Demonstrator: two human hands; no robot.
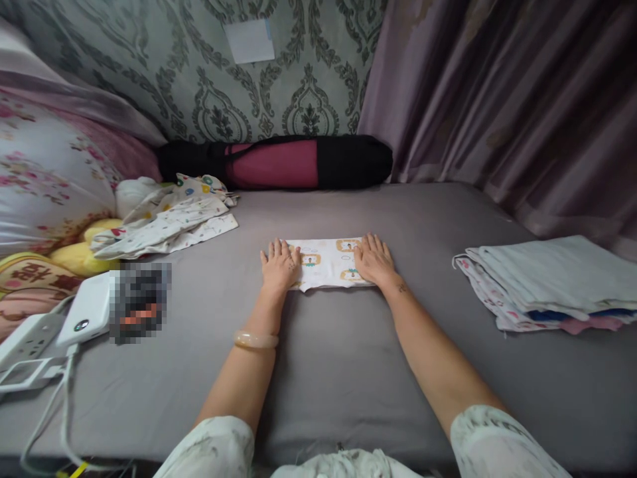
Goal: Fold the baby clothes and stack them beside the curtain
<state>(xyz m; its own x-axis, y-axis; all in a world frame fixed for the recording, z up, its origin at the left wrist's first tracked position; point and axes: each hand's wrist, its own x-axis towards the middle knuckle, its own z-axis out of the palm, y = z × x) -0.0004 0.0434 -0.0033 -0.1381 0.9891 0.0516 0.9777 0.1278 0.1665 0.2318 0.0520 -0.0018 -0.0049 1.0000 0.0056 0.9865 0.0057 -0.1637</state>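
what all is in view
printed cloth: 1, white, centre
folded stack: 1, multicoloured, right
loose cloths: uncountable, white, left
soft things: uncountable, yellow, left
bag: 1, black-magenta, back
floral pillow: 1, white, left
curtain: 1, mauve, right
paper: 1, white, wall
power bank: 1, white, left
blurred item: 1, dark, left
power strip: 1, white, left
cables: uncountable, white, left
sheet: 1, grey, beneath
left hand: 1, on cloth
right hand: 1, on cloth

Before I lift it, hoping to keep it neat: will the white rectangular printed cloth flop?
The white rectangular printed cloth will probably flop: its near edge ripples. Lying low and flat, it looks light. No fastening shows, so it might fall open.
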